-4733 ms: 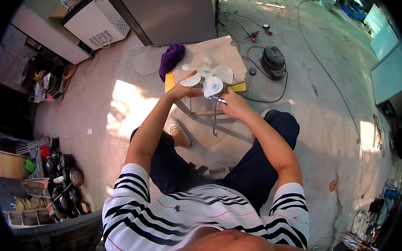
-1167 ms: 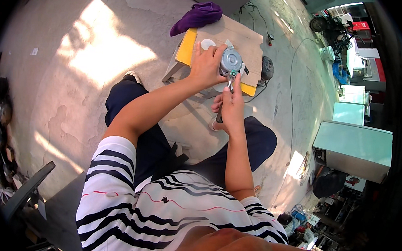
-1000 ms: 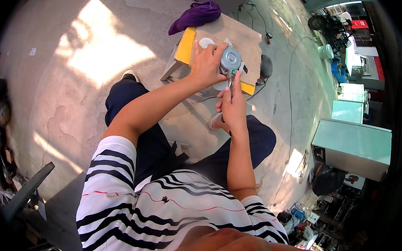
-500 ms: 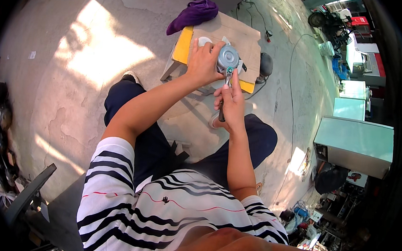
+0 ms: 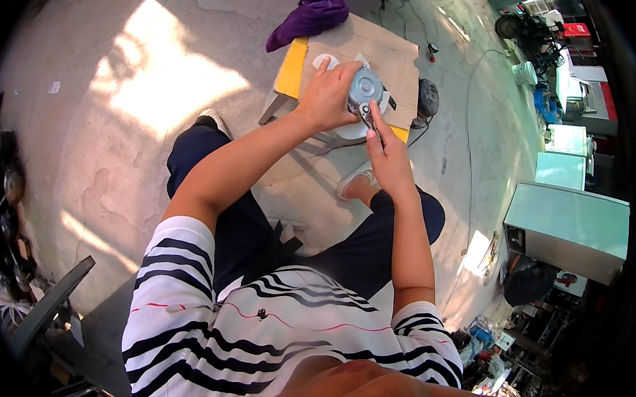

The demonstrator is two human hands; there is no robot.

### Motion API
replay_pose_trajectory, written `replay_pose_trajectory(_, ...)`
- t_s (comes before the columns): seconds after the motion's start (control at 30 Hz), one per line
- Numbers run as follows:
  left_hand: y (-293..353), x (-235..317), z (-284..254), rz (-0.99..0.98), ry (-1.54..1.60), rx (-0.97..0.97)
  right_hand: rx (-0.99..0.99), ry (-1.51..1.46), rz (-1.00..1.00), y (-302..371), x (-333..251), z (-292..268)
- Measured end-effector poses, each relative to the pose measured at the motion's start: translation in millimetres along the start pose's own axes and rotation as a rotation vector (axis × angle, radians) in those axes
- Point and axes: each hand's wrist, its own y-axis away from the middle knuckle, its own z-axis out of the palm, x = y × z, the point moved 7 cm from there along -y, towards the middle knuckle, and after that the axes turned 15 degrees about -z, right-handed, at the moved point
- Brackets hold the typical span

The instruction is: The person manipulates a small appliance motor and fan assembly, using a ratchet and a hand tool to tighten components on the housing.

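Note:
A small electric motor with a round silver metal housing (image 5: 367,84) sits on a cardboard sheet (image 5: 392,50) in front of me. My left hand (image 5: 328,96) is wrapped round its left side, thumb toward me. On the near edge of the motor rests the head of a ratchet wrench (image 5: 365,109). My right hand (image 5: 390,158) grips that wrench, its index finger stretched along toward the head. The palm hides most of the handle, and what lies under the ratchet head cannot be seen.
The cardboard covers a low stool with yellow edges (image 5: 291,69). A purple cloth (image 5: 308,22) lies on its far left corner. A dark rounded object (image 5: 427,97) stands right of it, near cables on the floor. A pale green cabinet (image 5: 568,221) is further right.
My right hand has swung to the right, turning the wrench handle about its head. My left hand stays on the motor. The whole view has shifted slightly.

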Motion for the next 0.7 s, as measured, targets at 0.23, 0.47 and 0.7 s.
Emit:
replay_pose_trajectory(0.23,-3,3,-2,0.039,-0.029,-0.032,-0.228,-0.032,-0.014,-15,8,-20)
replay_pose_trajectory(0.47,-2,2,-2,0.002,-0.010,0.015,0.041,-0.603,0.286,8,-9,21)
replay_pose_trajectory(0.7,-1,0,0,-0.012,-0.018,0.040,0.356,-0.989,0.319,6,-12,45)
